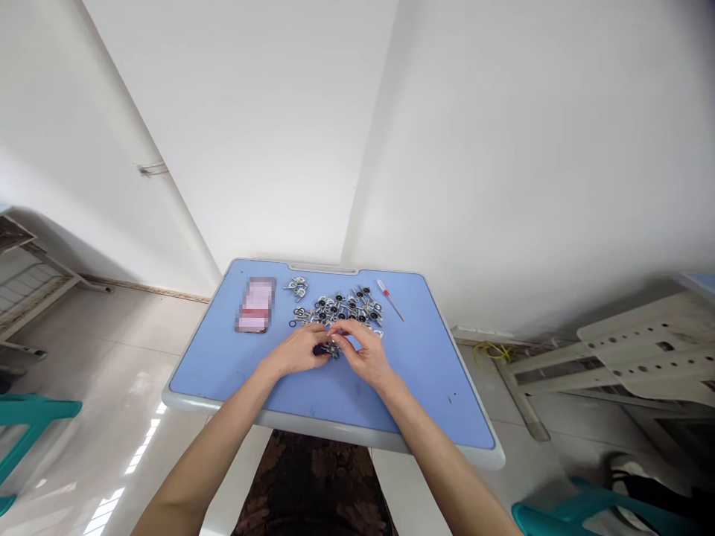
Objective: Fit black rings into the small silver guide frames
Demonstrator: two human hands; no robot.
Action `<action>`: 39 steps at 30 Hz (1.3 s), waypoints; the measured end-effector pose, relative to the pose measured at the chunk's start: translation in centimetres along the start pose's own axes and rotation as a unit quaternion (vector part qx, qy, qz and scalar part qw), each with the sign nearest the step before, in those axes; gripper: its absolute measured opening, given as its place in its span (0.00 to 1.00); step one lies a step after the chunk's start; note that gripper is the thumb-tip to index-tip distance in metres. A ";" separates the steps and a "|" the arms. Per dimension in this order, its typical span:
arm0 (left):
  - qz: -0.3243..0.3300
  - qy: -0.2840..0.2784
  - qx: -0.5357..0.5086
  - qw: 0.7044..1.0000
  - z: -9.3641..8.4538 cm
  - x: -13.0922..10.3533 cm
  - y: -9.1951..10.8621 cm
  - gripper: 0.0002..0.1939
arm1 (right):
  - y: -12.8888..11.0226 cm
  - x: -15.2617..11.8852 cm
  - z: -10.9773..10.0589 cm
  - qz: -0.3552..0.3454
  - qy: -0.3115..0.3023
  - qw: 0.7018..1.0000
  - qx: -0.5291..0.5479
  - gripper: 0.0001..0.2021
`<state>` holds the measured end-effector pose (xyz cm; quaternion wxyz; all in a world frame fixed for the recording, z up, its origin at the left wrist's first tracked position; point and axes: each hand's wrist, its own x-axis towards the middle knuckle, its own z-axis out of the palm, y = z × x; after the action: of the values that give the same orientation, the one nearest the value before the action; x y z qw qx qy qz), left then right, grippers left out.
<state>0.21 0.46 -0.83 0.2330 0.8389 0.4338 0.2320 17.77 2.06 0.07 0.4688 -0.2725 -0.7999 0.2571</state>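
Over the near middle of the blue desk [346, 398], my two hands meet at a small silvery metal part [334, 350] with a dark piece beside it. My left hand [300, 350] curls its fingers around the part from the left. With thumb and forefinger together, my right hand [364, 351] pinches at its top; what lies between those fingertips is too small to make out. Just beyond them spreads a pile of similar metal parts [351, 304], many with round black discs. A black ring [292, 324] lies at the pile's left edge.
Several metal pieces [298, 286] lie apart at the back. A phone [255, 305] rests on the left, and a screwdriver [391, 301] with a clear and red handle on the right. A white wall [357, 149] stands behind the desk. Teal stools [33, 413] flank it.
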 end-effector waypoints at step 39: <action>0.022 -0.007 0.029 0.999 0.1 0.0 -0.7 0.10 | 0.1 0.3 -1.1 0.061 0.067 0.996 0.024 0.06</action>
<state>-0.15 0.73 -1.33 0.2069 0.8560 0.4204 0.2183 18.69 2.50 0.62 0.5114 -0.3261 -0.7422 0.2851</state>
